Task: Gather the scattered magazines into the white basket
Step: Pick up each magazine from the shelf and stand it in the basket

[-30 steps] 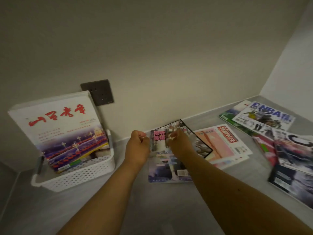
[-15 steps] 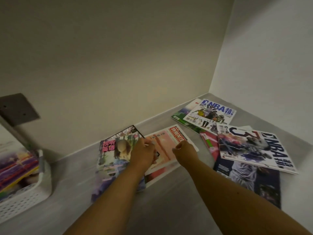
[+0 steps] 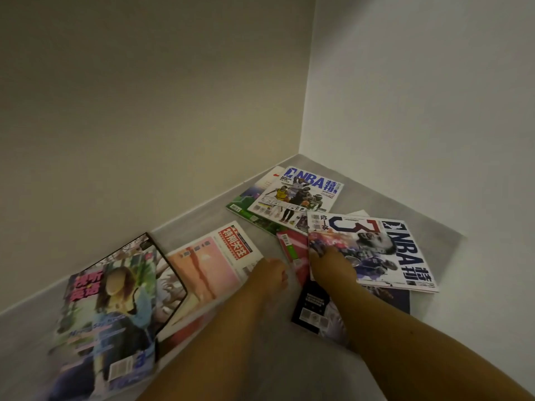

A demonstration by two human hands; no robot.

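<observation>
— At about two o'clock from the person's right hand lay the glossy magazine with the big "3" and the sideways NBA title; how did it sit to the grip?

— Its long axis ran from ten o'clock to four o'clock across the grey tabletop. The right hand was on its near-left corner, fingertips touching the cover, though whether they pinched the edge or only pressed it could not be told.

— And the left hand?

— It hung just beside the right, at its nine o'clock, fingers curled into a loose fist that held nothing visible, over the gap beside the pink-and-white magazine with a red title block. The right hand was plainly the nearer to the "3" issue.

— What else waited?

— A second NBA magazine with players on a white cover at twelve o'clock, a dark-covered one beneath the right wrist, and a blurred portrait-cover magazine at eight o'clock.

— The white basket?

— Out of view, so the carry would likely swing leftward.
</observation>
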